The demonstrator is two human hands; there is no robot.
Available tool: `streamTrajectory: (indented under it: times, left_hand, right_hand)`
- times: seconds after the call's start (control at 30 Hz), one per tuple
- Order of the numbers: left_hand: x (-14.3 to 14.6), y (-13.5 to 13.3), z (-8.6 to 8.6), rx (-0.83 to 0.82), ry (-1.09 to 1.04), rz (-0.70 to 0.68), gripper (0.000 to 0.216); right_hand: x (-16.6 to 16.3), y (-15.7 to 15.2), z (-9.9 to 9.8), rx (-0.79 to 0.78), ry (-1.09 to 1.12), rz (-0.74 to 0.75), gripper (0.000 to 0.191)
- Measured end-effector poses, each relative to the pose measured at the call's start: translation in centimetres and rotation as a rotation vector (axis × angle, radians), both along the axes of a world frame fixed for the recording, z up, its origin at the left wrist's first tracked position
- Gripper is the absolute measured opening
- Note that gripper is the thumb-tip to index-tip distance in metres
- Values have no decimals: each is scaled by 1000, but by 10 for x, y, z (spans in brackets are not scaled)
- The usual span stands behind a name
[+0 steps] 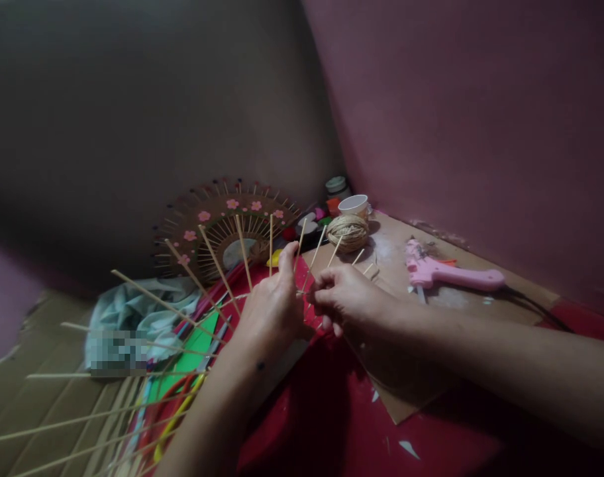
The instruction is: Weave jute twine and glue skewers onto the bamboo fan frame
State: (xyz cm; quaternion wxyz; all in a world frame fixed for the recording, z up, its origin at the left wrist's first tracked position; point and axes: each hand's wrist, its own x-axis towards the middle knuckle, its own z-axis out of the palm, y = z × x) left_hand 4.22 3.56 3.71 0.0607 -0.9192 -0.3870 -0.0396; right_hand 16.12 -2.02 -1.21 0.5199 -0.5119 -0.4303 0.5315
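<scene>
My left hand point(272, 301) is closed around the middle of a fan of thin bamboo sticks point(217, 265) that spread out to the left and upward. Just to its right, my right hand point(344, 295) pinches something thin at the hub of those sticks, its fingers curled; what lies between the fingertips is too small to name. Both hands hover over a red sheet point(332, 411) and the near edge of a cardboard sheet point(396, 391).
A round stick-and-flower craft piece point(222, 225) leans on the wall behind. A ball of twine point(348, 232), a white cup point(354, 204) and a jar point(336, 185) stand at the back. On the right lies a pink glue gun point(446, 271). At the left sit cloth point(133, 311) and green paper point(195, 351).
</scene>
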Motion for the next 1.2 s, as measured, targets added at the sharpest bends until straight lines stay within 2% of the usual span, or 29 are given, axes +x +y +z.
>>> streamTrajectory:
  times: [0.13,0.27,0.43,0.63,0.9,1.07,1.2]
  left_hand:
    - [1,-2,0,4,-27,9,76]
    - [1,-3,-2,-16,-13,0,83]
    - [2,-1,-2,-17,-16,17,83]
    - [0,1,1,-51,-55,-4,81]
    - [0,1,5,-109,-122,-18,71]
    - [-3,-2,13,-151,-121,-35,81]
    - [-5,-9,19,-123,-217,-60,63]
  right_hand:
    - [3,-2,3,16,-26,-23,14]
    - [5,1,2,63,-67,-57,16]
    - [4,8,-5,118,1,-51,16]
    - [2,7,-4,78,86,-46,16]
    - [1,2,-2,82,95,-54,15]
    - [0,4,-2,67,86,-54,16]
    - [-1,5,-3,46,113,-62,15]
